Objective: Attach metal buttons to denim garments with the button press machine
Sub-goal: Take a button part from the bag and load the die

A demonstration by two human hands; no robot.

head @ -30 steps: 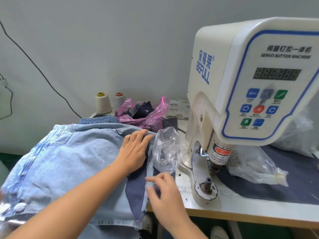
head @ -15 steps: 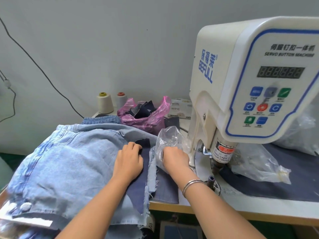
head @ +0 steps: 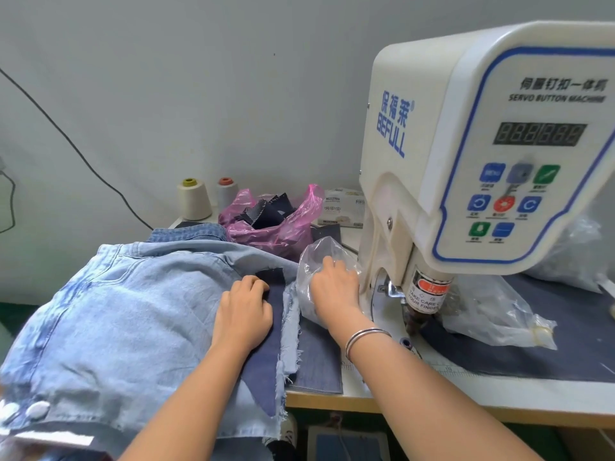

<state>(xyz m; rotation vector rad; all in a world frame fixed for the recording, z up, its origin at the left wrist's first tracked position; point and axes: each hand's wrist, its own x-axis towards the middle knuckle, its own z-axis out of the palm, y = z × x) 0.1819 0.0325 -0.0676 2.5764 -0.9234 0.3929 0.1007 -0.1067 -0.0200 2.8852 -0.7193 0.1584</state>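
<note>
We see soft, faded denim (head: 126,314) with frayed edges, a crinkly clear plastic bag (head: 319,261), the button machine's (head: 466,144) smooth glossy plastic housing, and a shiny metal bracelet (head: 364,337).

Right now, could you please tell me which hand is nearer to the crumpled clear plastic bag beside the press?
Right. The right hand reaches into the crumpled clear plastic bag; the left hand rests on light blue denim beside it.

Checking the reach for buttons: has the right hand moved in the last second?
Yes. The right hand went from the table's front edge up into the clear plastic bag, toward the button machine.
</note>
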